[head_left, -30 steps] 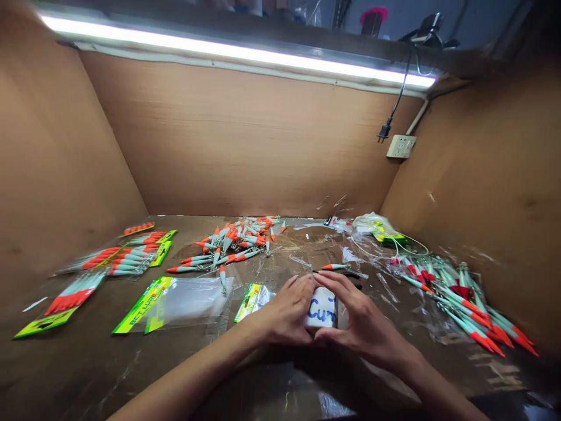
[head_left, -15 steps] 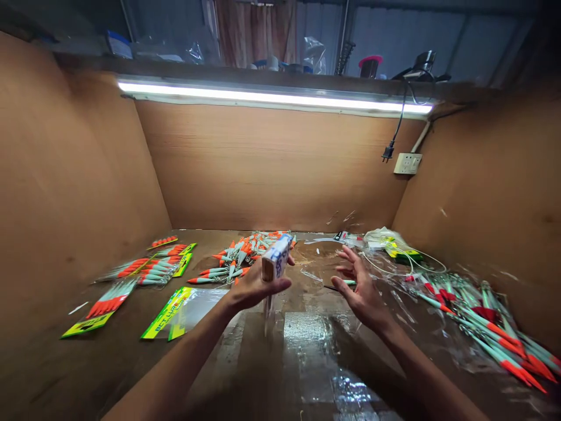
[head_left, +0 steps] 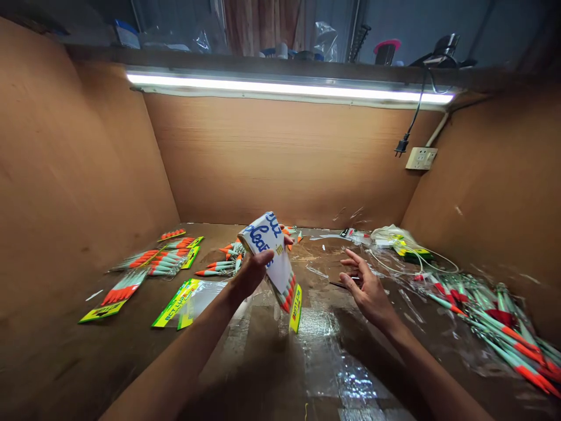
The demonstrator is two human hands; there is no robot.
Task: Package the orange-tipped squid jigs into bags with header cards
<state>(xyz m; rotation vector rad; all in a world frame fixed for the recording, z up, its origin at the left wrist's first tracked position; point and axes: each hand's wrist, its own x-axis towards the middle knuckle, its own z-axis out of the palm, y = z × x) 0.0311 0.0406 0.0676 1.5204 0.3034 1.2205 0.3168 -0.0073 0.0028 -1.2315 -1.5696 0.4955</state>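
My left hand (head_left: 258, 270) is closed around a white, box-like block (head_left: 269, 242) with blue lettering, held tilted above the table. Below the block, a clear packet of orange-and-pale-green fishing lures (head_left: 287, 292) with a yellow "BCT LURE" header (head_left: 296, 310) hangs slanted; how the two are joined is hidden. My right hand (head_left: 367, 289) hovers over the table to the right, fingers apart, holding nothing. Beside its fingertips lies a thin dark stick-like tool (head_left: 337, 285), partly covered by the hand.
Flat empty lure bags (head_left: 204, 292) lie left of my left forearm, with filled lure packets (head_left: 127, 286) beyond. Loose lures (head_left: 219, 268) are heaped behind my left hand. More lures (head_left: 504, 327) pile up at right. A plug (head_left: 401, 145) dangles near the wall socket (head_left: 421, 158).
My left hand has turned the block so its lettered broad face shows, and the lure packet beneath has come into view. My right hand stays open. The camera view has shifted slightly.
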